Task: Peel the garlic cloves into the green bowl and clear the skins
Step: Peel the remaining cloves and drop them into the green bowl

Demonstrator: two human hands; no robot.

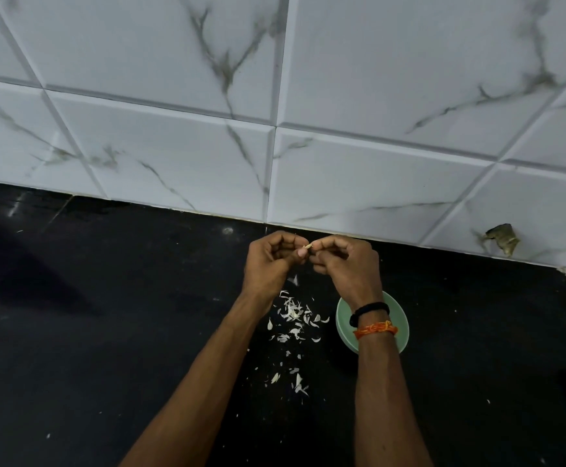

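Both hands are raised together above the black worktop (106, 332), close to the tiled wall (173, 146). The left hand (270, 261) and right hand (349, 264) each pinch a small garlic clove (308, 246) between curled fingertips, barely showing. Papery skins (293, 318) lie scattered on the worktop below, just beside the green bowl (401, 326), which the right wrist partly covers.
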